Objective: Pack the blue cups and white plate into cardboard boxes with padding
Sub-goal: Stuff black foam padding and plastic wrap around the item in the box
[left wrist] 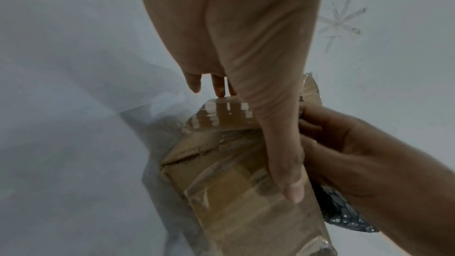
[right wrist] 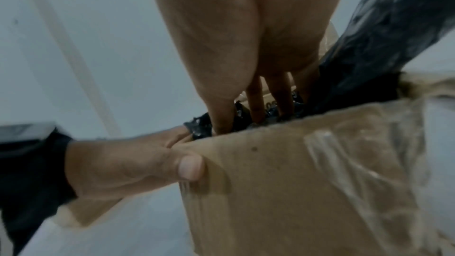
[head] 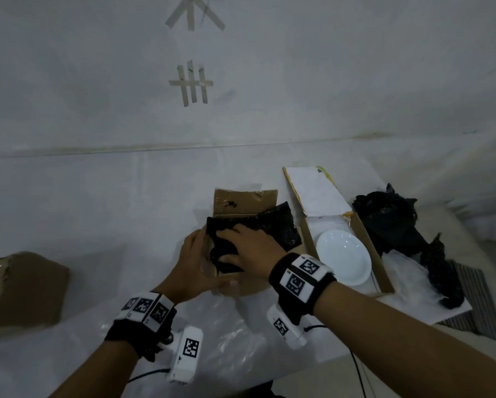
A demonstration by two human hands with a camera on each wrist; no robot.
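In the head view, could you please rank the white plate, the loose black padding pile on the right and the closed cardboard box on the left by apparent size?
1. Black padding pile
2. Closed cardboard box, partly cut off, so unsure against the pile
3. White plate

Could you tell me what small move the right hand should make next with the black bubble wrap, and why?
Probably keep pressing it down: the right hand has its fingers in the black bubble wrap, which still sticks out above the small cardboard box steadied by the left hand.
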